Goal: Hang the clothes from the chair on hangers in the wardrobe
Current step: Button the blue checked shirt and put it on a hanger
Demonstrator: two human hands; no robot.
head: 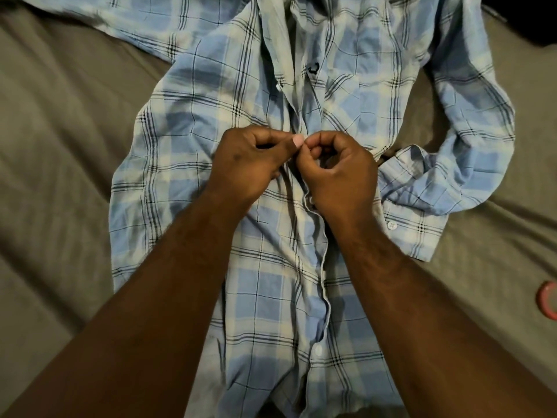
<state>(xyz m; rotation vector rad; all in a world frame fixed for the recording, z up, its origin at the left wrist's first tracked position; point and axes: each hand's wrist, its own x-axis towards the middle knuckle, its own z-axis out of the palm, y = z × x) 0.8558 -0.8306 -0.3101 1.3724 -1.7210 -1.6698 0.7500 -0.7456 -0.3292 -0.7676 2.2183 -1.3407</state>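
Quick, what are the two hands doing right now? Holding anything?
Left hand: closed, pinching the front edge of the plaid shirt.
Right hand: closed, pinching the shirt's other front edge at the same spot.

- The shirt [271, 282] covers the middle of the bed [60, 146], top to bottom.
- Open bed runs along its left side, with room for a hand to pass.
- The left hand [247, 164] and right hand [340, 173] meet on its front opening, and the forearms cross its lower half.
- The folded sleeve [467, 164] fills the bed to the right; a pink ring [542, 306] lies beyond it, apart.
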